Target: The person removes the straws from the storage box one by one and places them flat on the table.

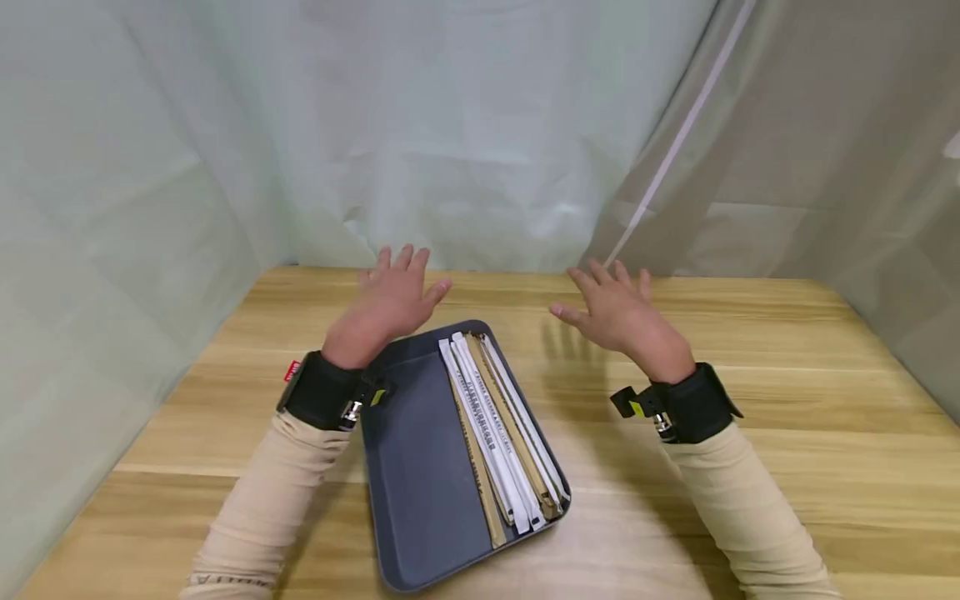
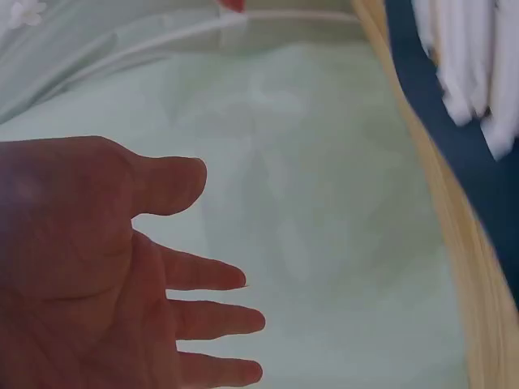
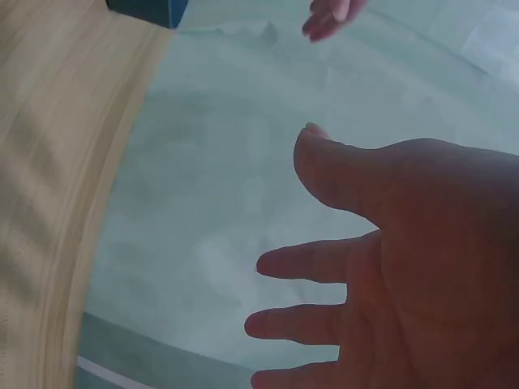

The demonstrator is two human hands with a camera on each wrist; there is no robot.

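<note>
A dark grey tray [image 1: 423, 467] lies at a slant on the table, left of centre in the head view. Along its right side lie several long, thin paper-wrapped packets [image 1: 491, 417], some white and some brown, with dark print on them. My left hand [image 1: 393, 300] is raised over the tray's far left corner, fingers spread and holding nothing. To the right of the tray, my right hand [image 1: 618, 312] hovers above the table, likewise spread and bare. Both wrist views show straight fingers [image 2: 211, 320] with nothing between them.
The wooden table [image 1: 750, 333] has pale curtains [image 1: 465, 142] hanging behind it and at both sides. A small red tag [image 1: 292, 370] shows beside the left wristband. Each wrist wears a black strap with a camera [image 1: 697, 404].
</note>
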